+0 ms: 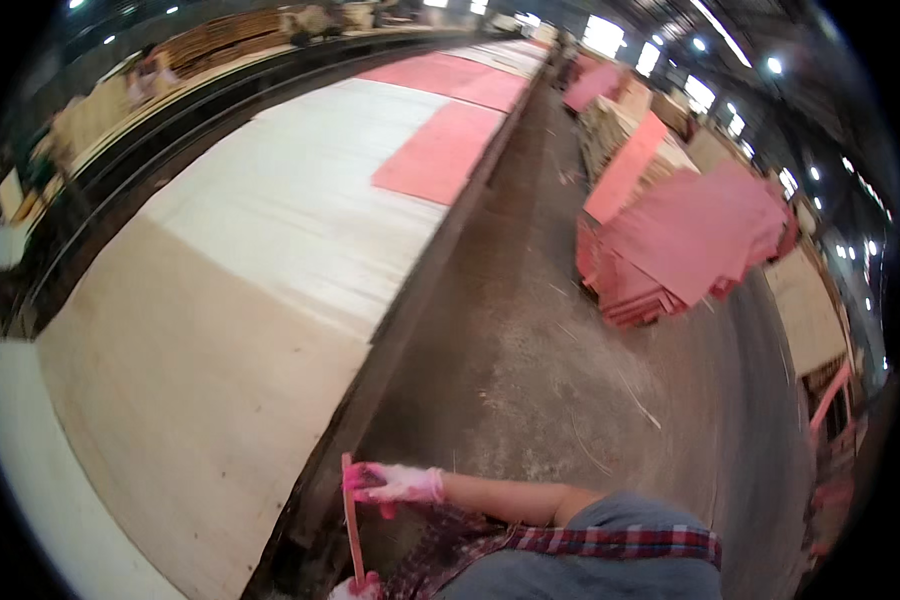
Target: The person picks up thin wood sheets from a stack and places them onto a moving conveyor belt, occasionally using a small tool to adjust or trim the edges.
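two gloved hands on one strip beside sheet-laden table

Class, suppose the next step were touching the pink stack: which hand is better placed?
Probably the right hand: it appears nearer the pink stack, while the left hand sits lower, at the picture's bottom edge. Both hold a thin pinkish strip, so letting go may come first.

Sheets lie along a long bench running from near left to far centre. Right of it is floor, bearing a stack. Near, beside the bench, a strip spans the right hand and left hand.
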Motion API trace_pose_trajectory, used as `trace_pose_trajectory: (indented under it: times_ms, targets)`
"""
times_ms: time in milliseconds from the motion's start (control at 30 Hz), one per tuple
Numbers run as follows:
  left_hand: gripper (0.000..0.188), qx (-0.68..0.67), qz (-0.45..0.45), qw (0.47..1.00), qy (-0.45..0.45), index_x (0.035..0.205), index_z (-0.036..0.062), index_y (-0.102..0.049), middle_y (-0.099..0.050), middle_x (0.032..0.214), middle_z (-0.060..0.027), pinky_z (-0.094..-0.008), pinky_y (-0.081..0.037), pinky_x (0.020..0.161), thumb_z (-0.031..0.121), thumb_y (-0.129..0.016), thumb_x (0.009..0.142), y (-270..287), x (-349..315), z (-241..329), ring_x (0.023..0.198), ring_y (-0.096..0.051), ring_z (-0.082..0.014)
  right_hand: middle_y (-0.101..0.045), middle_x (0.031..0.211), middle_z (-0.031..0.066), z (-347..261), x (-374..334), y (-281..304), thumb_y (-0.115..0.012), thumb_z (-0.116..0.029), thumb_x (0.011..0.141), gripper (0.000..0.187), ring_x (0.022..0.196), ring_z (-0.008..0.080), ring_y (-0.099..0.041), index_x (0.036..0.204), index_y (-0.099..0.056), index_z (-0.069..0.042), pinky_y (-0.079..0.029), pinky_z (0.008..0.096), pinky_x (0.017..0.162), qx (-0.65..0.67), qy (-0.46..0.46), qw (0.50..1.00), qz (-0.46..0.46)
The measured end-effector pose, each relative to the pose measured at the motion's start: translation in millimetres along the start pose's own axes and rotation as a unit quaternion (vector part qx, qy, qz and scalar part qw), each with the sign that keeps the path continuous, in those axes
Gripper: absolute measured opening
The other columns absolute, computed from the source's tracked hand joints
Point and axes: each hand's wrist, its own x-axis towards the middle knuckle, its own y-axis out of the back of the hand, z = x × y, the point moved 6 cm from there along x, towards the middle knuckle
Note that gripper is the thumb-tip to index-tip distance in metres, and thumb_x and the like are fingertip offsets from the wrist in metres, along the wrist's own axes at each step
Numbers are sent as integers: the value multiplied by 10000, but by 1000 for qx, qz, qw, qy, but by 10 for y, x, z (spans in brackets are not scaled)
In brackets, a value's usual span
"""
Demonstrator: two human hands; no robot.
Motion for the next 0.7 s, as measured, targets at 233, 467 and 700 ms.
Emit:
trace_pose_trajectory:
  times_ms: [233, 467, 700]
  targets:
    - [544, 493, -152, 832, -207, 880, 117, -681, -651, 780, -150, -401, -476, 722, 630, -567, 738, -1814, 601, 2817, 826, -627, -320, -589, 1110, 46, -901, -1430, 2601, -680, -362, 804, 856, 598, 126, -545, 1430, -182, -59, -485, 266, 568, 51, 57, 955, 288]
    - [427, 464, -233, 765, -380, 847, 88, -690, -648, 721, -122, -330, -484, 648, 505, -666, 757, -2882, 1180, 4342, 709, -640, -230, -590, 1138, 96, -920, -2062, 4283, -669, -267, 822, 646, 839, 164, -602, 1315, -359, 15, -535, 306, 648, 267, 208, 821, 459]
    - [451, 486, -396, 671, -397, 1062, 86, -629, -652, 997, -116, -338, -496, 789, 439, -663, 783, -4159, 2215, 5943, 926, -621, -214, -635, 985, 71, -1134, -2533, 5687, -579, -152, 846, 234, 697, 168, -620, 1028, -584, -5, -540, 295, 597, 311, 271, 742, 529]
